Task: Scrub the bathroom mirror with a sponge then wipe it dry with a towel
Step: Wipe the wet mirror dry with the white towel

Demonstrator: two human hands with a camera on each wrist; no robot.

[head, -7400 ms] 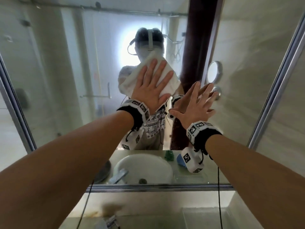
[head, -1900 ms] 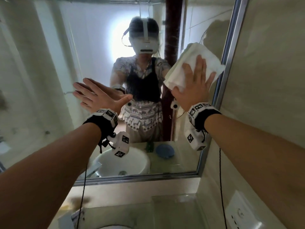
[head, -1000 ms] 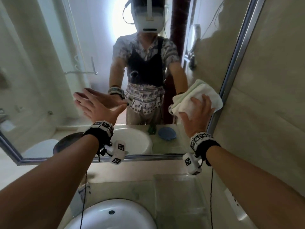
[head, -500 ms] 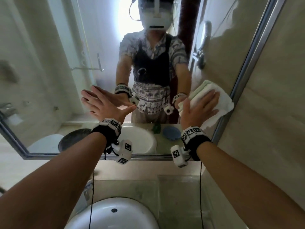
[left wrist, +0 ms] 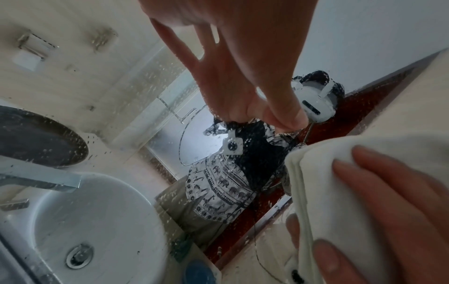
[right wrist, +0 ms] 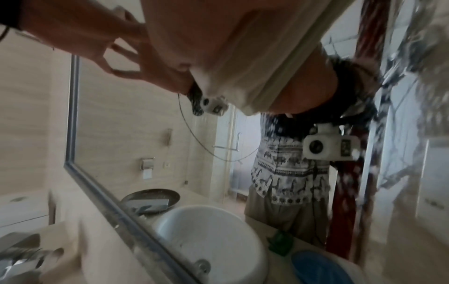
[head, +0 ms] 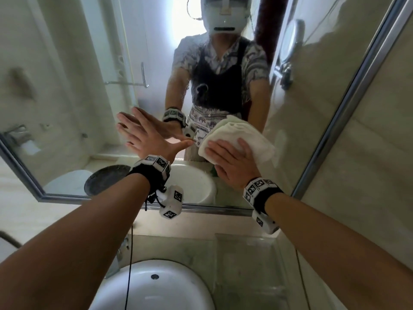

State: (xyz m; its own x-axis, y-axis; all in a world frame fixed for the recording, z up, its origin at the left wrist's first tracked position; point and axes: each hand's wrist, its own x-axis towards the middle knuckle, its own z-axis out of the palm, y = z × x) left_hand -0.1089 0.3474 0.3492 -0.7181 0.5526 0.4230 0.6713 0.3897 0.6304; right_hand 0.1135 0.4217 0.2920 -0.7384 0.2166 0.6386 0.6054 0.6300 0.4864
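A folded white towel (head: 241, 137) lies flat against the lower middle of the framed mirror (head: 89, 70). My right hand (head: 232, 159) presses on it with straight, spread fingers. My left hand (head: 145, 137) rests flat on the glass just left of the towel, fingers spread, holding nothing. In the left wrist view the towel (left wrist: 340, 173) shows at the right under the right hand's fingers (left wrist: 379, 184), and water droplets speckle the mirror (left wrist: 150, 80). In the right wrist view the towel (right wrist: 243, 50) fills the top of the picture. No sponge is in view.
A white basin (head: 154, 287) with a tap (head: 120, 253) sits on the counter below the mirror. The mirror's metal frame (head: 348, 97) runs up the right side beside a tiled wall. Reflected in the glass: a blue dish (left wrist: 199, 272) and a dark round tray (head: 105, 177).
My right hand has slid the towel left from the mirror's right edge toward the middle, close to my left hand. My left hand has stayed flat on the glass.
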